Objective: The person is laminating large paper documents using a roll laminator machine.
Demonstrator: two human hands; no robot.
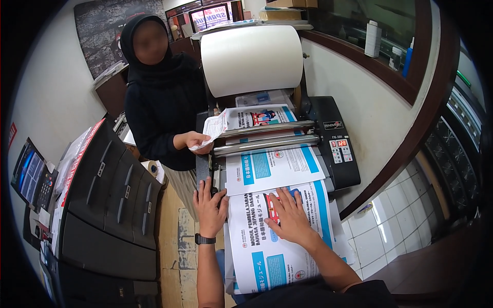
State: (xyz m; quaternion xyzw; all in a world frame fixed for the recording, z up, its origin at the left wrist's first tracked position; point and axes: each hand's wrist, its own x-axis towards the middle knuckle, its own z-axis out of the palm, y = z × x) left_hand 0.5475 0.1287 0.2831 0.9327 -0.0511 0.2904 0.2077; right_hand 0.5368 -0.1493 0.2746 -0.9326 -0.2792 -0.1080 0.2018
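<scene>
A printed cover sheet lies before me on a stack of sheets. My right hand rests flat on its upper part, fingers spread. My left hand, with a black watch on the wrist, is at the sheet's upper left edge, fingers apart, by the laminating machine's side frame. Another printed sheet extends out from under the machine's steel rollers, its near edge at the top of my sheet. More print shows behind the rollers. A large roll of film hangs above. The machine's control panel shows lit red digits.
Across the machine to the left stands a person in dark clothes, holding a paper slip. A large dark printer stands at the left. A wall and a wooden frame bound the right side. Bottles stand on a ledge.
</scene>
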